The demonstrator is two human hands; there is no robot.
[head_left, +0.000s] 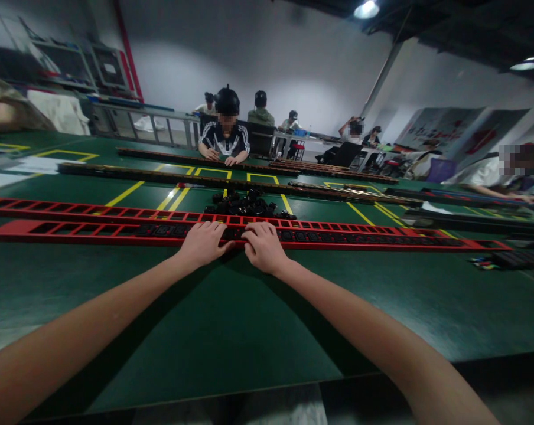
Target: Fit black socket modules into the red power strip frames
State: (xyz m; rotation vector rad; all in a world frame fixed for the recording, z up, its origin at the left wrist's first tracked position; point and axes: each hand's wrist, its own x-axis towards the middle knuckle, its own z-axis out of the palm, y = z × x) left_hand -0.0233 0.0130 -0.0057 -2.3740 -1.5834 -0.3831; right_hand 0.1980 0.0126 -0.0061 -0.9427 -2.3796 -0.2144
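A long red rail lies across the green table in front of me, with rectangular openings along it. Black socket-like modules fill many of its openings to the right, and a few sit left of my hands. My left hand is closed over the rail near its middle, fingers on top and thumb stretched along the front. Close beside it, my right hand grips the same rail with bent fingers. What lies under the fingers is hidden. Just behind runs a second red rail with bare openings.
A pile of black modules lies behind the rails. Dark long strips stretch across the table beyond. A person sits opposite, hands on a strip; another person works at the right. Bundled black parts with wires lie at right.
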